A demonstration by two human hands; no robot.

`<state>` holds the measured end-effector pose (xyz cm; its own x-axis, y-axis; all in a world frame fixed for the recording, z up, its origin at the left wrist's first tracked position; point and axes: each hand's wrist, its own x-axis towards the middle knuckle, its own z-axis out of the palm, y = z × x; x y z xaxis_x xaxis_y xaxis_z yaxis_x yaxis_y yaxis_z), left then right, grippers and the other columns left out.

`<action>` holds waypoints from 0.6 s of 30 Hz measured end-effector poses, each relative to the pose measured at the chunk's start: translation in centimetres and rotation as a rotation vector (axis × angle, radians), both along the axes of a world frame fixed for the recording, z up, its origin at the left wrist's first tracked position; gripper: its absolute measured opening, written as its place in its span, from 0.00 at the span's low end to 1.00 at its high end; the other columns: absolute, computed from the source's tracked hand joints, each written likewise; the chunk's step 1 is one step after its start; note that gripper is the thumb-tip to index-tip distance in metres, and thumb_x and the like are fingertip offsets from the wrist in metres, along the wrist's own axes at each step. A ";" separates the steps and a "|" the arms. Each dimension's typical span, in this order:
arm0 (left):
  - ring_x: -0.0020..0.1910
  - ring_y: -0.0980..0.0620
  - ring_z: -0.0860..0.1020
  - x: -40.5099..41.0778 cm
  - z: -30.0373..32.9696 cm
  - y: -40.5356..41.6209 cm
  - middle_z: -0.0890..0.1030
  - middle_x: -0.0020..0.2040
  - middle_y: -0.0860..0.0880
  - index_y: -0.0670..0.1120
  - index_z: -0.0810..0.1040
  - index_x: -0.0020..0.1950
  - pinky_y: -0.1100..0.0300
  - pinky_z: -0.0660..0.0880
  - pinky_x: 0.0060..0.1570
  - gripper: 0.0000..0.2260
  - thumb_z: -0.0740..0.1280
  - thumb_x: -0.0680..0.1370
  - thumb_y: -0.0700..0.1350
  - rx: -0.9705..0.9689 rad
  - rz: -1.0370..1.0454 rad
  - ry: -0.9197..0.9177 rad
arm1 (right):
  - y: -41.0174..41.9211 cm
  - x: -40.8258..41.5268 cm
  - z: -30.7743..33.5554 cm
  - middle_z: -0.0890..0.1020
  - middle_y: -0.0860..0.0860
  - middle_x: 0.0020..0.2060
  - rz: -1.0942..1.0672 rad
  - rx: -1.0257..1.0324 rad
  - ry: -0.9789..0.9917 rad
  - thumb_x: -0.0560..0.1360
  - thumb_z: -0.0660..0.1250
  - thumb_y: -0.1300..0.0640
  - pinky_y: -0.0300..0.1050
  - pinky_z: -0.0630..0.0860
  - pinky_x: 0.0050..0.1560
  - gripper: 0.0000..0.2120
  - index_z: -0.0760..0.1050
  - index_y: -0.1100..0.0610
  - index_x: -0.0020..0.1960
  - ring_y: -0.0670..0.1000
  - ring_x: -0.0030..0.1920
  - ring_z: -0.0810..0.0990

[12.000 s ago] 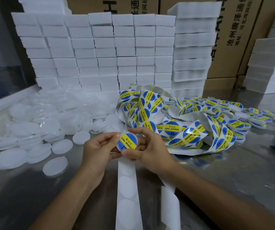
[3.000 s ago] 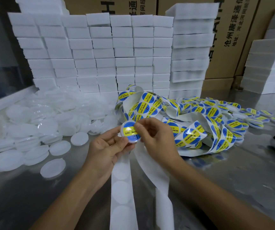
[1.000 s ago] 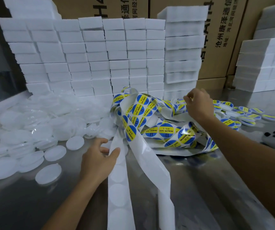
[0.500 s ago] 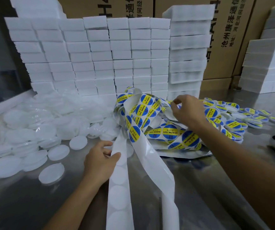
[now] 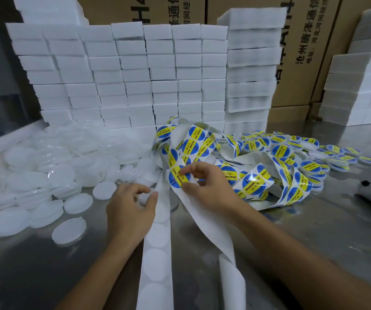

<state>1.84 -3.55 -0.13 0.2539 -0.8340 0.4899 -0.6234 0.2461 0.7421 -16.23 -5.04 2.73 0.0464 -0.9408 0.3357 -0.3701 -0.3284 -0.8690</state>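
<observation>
The steel table [image 5: 314, 231] is smooth and reflective, so discs slide easily on it. Beyond our left hand [image 5: 128, 211], matte, square-edged white blocks [image 5: 135, 74] are stacked like a wall, out of the way. The blank lids [image 5: 46, 166], flat translucent rounds, are heaped to that hand's left. The done lids [image 5: 309, 153] lie beyond our right hand [image 5: 207, 191], probably kept apart so the sorts don't mix. The glossy paper strip [image 5: 157, 253] trails between both hands, its near part bare. Our right thumb and forefinger pinch a round blue-and-yellow sticker [image 5: 178, 178], likely to peel it. Our left hand curls round what looks like one lid [image 5: 144, 198], ready to receive it.
</observation>
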 end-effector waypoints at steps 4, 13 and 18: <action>0.38 0.60 0.78 -0.8 0.8 0.9 0.83 0.35 0.55 0.55 0.82 0.38 0.74 0.71 0.36 0.06 0.72 0.74 0.46 -0.031 -0.195 0.220 | 0.9 0.6 0.1 0.86 0.42 0.44 0.137 0.117 -0.359 0.72 0.69 0.72 0.39 0.75 0.41 0.21 0.83 0.48 0.55 0.45 0.38 0.81; 0.45 0.51 0.83 -1.4 1.1 1.1 0.85 0.41 0.51 0.52 0.82 0.45 0.57 0.80 0.47 0.09 0.72 0.74 0.37 0.051 -0.297 0.486 | 2.0 1.8 0.3 0.84 0.42 0.40 0.056 -0.108 -0.159 0.75 0.72 0.63 0.37 0.78 0.41 0.09 0.84 0.55 0.54 0.42 0.39 0.81; 0.42 0.51 0.82 -1.4 1.0 1.0 0.85 0.40 0.51 0.54 0.82 0.44 0.56 0.79 0.46 0.11 0.72 0.74 0.37 0.050 -0.292 0.472 | 1.7 1.5 -0.5 0.78 0.50 0.52 -0.093 -0.441 0.123 0.74 0.74 0.58 0.37 0.75 0.47 0.04 0.85 0.54 0.49 0.45 0.46 0.78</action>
